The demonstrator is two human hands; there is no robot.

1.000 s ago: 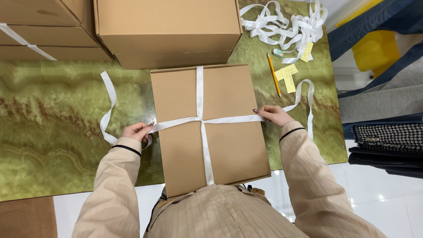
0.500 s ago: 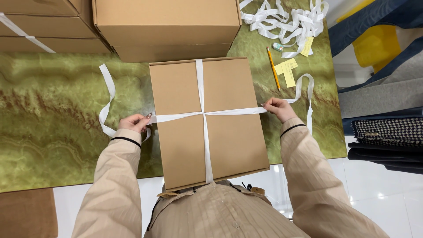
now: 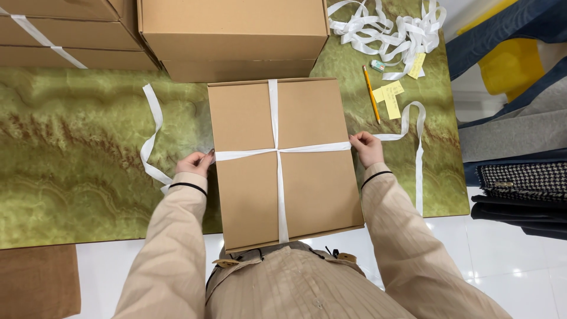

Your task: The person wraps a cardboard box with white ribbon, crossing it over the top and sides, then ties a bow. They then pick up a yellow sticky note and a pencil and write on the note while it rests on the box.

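Broadly, a green marbled bench (image 3: 77, 153) carries a plain square cardboard box (image 3: 283, 162), its near edge overhanging, crossed by flat white ribbon (image 3: 276, 152). Both sleeved arms reach in: the left hand (image 3: 195, 162) pinches the ribbon at the box's left edge, the right hand (image 3: 367, 146) pinches it at the right edge, fingertips partly hidden.

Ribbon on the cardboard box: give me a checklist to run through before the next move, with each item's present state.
1. Left hand grips white ribbon at the box edge: ok.
2. Right hand grips the ribbon at the opposite edge: ok.
3. Ribbon crosses near the middle of the cardboard box: ok.
4. Crosswise band lies flat and taut: ok.
5. Box fully on the green mat: not ok, it overhangs the near edge.
6. Ribbon under the box: cannot tell.
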